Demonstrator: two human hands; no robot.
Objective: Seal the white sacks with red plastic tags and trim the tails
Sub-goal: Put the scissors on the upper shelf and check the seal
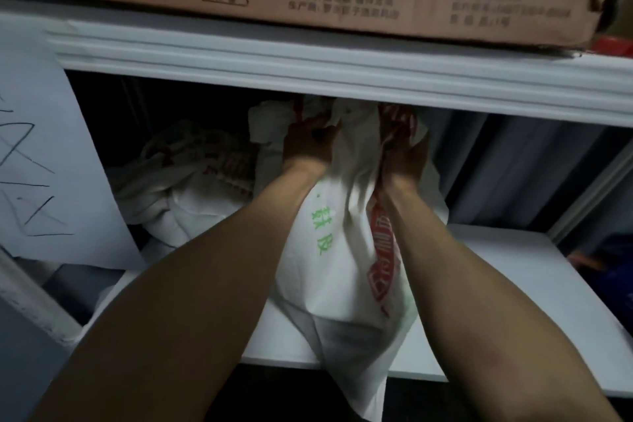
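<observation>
On the lower shelf [513, 284], a white sack [335, 250] lies lengthwise, its near end hanging over the shelf's edge and its far mouth bunched up. The left hand [308, 142] and right hand [406, 151] both reach to that mouth, each grip closed on gathered cloth. Something red shows by the fingers, but I cannot tell whether it is a tag or the sack's print. By my judgement, sealing this sack is under way and its tail is untrimmed. A second sack [191, 188] lies far left in shadow; its closure is hidden.
</observation>
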